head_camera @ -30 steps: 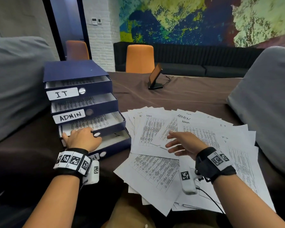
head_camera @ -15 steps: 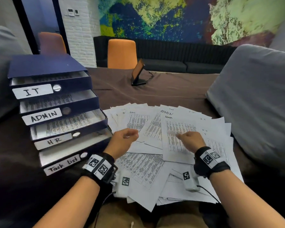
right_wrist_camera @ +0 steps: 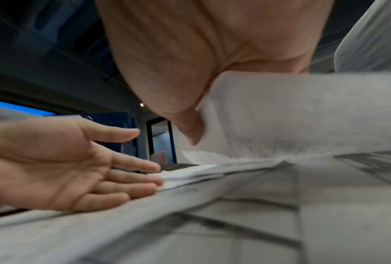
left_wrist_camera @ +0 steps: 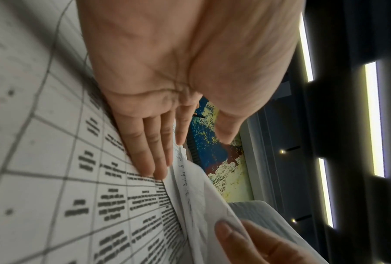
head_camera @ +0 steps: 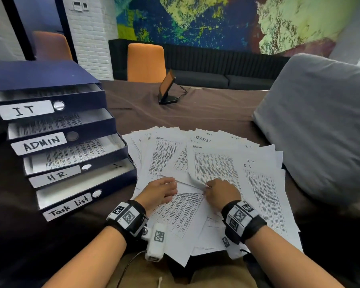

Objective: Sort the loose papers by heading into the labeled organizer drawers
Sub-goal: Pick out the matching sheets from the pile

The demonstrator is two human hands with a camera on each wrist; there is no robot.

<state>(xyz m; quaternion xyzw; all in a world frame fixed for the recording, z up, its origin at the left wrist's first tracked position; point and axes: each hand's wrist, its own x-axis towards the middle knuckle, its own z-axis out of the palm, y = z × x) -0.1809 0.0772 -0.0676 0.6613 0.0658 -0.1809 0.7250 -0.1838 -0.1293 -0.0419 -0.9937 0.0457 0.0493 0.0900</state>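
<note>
Head view: 4 blue organizer drawers (head_camera: 56, 140) stand stacked at the left, all pulled partly open, labeled IT, ADMIN, HR and Task List from top to bottom.
Filed so far: printed sheets already lie in the IT, ADMIN and HR drawers; the Task List drawer (head_camera: 85, 183) shows a pale surface with a small mark at its far end, and whether that is a sheet or bare bottom I cannot tell.
Left to do: a wide fan of loose papers (head_camera: 212, 179) covers the brown cloth just right of the drawers, so by my judgement most of the sorting remains.
Left hand (head_camera: 160, 192): fingers straight, laid flat on a gridded sheet near the front of the pile; it grips nothing.
Right hand (head_camera: 221, 193): pinches the near corner of the Admin sheet (head_camera: 214, 165), which curls up off the pile; it probably belongs in the ADMIN drawer (head_camera: 60, 129).
Readable headings: Admin, ADMIN, several IT, a partial Task and an H at the far edge.
Hidden: headings of sheets buried lower in the fan; the count of papers left.
Wrist views: blurred, tilted and too close to read any heading.
</note>
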